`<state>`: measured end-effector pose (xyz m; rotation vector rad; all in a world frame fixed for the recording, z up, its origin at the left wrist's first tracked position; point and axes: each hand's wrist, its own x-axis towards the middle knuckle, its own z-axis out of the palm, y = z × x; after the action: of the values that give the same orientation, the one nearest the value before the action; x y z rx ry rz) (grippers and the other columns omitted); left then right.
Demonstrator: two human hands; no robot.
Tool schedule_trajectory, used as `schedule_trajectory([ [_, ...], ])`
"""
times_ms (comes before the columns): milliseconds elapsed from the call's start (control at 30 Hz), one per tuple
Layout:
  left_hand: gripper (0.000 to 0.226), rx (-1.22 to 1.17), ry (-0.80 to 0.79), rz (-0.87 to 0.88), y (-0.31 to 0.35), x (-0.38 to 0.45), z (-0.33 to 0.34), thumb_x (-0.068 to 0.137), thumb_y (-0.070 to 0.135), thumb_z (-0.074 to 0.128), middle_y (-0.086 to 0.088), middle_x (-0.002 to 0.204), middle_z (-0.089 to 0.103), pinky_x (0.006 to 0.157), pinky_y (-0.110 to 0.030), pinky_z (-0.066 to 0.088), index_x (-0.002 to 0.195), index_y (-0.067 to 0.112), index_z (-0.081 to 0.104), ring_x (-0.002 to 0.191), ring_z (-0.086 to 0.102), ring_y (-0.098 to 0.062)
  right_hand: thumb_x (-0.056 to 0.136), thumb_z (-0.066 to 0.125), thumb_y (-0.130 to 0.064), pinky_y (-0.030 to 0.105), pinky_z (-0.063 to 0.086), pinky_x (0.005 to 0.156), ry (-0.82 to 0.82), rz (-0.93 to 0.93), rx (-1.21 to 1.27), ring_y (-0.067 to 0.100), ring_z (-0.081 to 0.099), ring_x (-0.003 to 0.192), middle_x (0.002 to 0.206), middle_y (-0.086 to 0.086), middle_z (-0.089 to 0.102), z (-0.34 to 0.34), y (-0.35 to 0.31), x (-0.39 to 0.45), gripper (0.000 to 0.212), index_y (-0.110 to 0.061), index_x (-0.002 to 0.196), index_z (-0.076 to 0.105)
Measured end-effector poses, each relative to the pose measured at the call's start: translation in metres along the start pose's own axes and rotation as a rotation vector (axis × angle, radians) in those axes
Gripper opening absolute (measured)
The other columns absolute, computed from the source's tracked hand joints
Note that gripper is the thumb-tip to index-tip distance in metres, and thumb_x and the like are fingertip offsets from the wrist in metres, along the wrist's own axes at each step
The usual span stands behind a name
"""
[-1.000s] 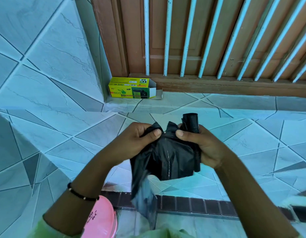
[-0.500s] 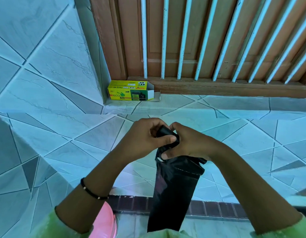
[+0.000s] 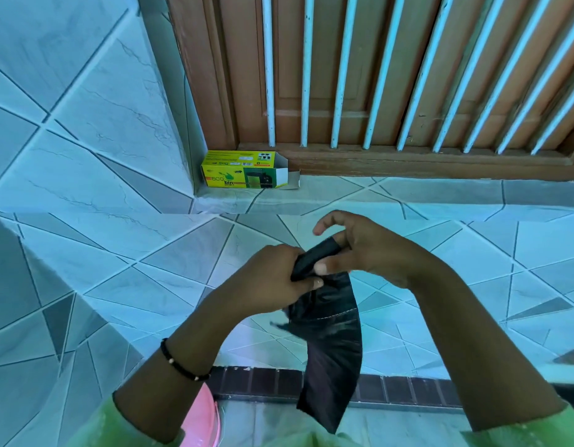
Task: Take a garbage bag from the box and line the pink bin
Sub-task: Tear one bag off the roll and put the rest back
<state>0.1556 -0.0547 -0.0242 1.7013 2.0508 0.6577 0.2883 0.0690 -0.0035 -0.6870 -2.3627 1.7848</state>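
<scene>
Floor (image 3: pixel 472 285) and left wall (image 3: pixel 69 108) are covered in pale marbled tiles cut by diagonal grey lines. A brown wooden door (image 3: pixel 392 75) is fronted by white vertical bars (image 3: pixel 306 75). A dark brick strip (image 3: pixel 408 390) is seen along a lower step.

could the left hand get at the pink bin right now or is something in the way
Probably not yet. The left hand is closed on the black bag roll, shared with the right hand. The pink bin sits low under the left forearm, mostly out of frame.
</scene>
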Motion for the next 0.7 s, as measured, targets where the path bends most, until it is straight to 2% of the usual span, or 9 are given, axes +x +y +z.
schedule_trajectory([
  [67,0.027,-0.269,0.045,-0.079,-0.003,-0.006,-0.003,0.086,0.031,0.063,0.008,0.048,0.049,0.042,-0.014,0.032,0.063,0.023,0.051,0.037,0.044,0.000,0.064,0.080,-0.009,0.033,0.050,0.079,-0.030,0.013,0.150,0.022,0.063,0.083,0.098,0.012,0.068,-0.006,0.013,-0.006,0.052,-0.015,0.109,0.055],
  [167,0.017,-0.686,0.069,-0.186,-0.008,-0.014,-0.009,0.087,0.021,0.062,0.012,0.046,0.056,0.045,-0.014,0.039,0.071,0.016,0.059,0.041,0.051,-0.002,0.078,0.070,-0.008,0.024,0.051,0.083,-0.104,-0.004,0.149,0.014,0.067,0.093,0.100,0.005,0.073,0.008,0.036,-0.014,0.029,-0.006,0.107,0.065],
  [233,0.010,-0.836,0.040,-0.219,-0.013,-0.016,-0.008,0.086,0.006,0.062,0.008,0.051,0.061,0.044,-0.017,0.042,0.077,0.011,0.061,0.044,0.056,-0.006,0.085,0.061,-0.002,0.017,0.050,0.078,-0.044,-0.021,0.169,0.006,0.067,0.084,0.087,-0.004,0.074,0.015,0.042,-0.015,0.017,-0.002,0.100,0.068],
  [333,0.011,-0.988,0.072,-0.230,-0.021,-0.019,-0.006,0.079,-0.007,0.064,0.000,0.057,0.064,0.042,-0.020,0.045,0.079,0.004,0.062,0.046,0.059,-0.012,0.086,0.059,-0.006,0.013,0.045,0.060,0.003,-0.024,0.213,0.001,0.060,0.060,0.064,-0.009,0.068,0.011,0.037,-0.017,0.010,-0.006,0.084,0.068],
  [433,0.010,-1.072,0.086,-0.248,-0.025,-0.023,-0.002,0.081,-0.006,0.062,-0.002,0.062,0.068,0.046,-0.020,0.047,0.082,0.003,0.064,0.050,0.062,-0.014,0.087,0.059,-0.011,0.013,0.040,0.051,-0.012,-0.016,0.222,0.004,0.055,0.054,0.062,-0.003,0.064,0.009,0.034,-0.018,0.014,-0.009,0.075,0.066],
  [500,0.009,-1.061,0.063,-0.266,-0.029,-0.024,0.002,0.073,0.002,0.067,-0.006,0.067,0.067,0.050,-0.024,0.047,0.081,0.004,0.065,0.055,0.061,-0.018,0.089,0.058,-0.009,0.010,0.039,0.049,-0.005,-0.014,0.218,0.003,0.054,0.053,0.064,-0.002,0.063,0.010,0.035,-0.017,0.015,-0.007,0.076,0.065],
  [567,0.010,-1.076,0.039,-0.299,-0.030,-0.027,0.005,0.065,0.008,0.061,-0.005,0.062,0.064,0.050,-0.023,0.046,0.074,0.006,0.064,0.053,0.059,-0.017,0.088,0.058,-0.009,0.009,0.038,0.049,-0.009,-0.004,0.212,0.002,0.053,0.052,0.062,-0.003,0.062,0.010,0.036,-0.016,0.013,-0.005,0.077,0.064],
  [633,0.003,-1.153,-0.002,-0.311,-0.028,-0.030,0.006,0.065,0.010,0.061,-0.001,0.056,0.062,0.048,-0.019,0.047,0.065,0.010,0.065,0.050,0.060,-0.014,0.085,0.061,-0.014,0.011,0.041,0.054,-0.032,0.004,0.215,0.004,0.054,0.056,0.065,0.001,0.062,0.010,0.038,-0.015,0.012,-0.004,0.079,0.064],
  [700,0.011,-1.212,-0.032,-0.304,-0.022,-0.032,0.006,0.070,0.015,0.074,0.000,0.059,0.065,0.052,-0.019,0.050,0.060,0.015,0.068,0.054,0.062,-0.013,0.081,0.063,-0.018,0.013,0.043,0.059,-0.046,0.003,0.205,0.007,0.055,0.059,0.066,0.001,0.062,0.012,0.036,-0.014,0.012,-0.006,0.077,0.065],
])
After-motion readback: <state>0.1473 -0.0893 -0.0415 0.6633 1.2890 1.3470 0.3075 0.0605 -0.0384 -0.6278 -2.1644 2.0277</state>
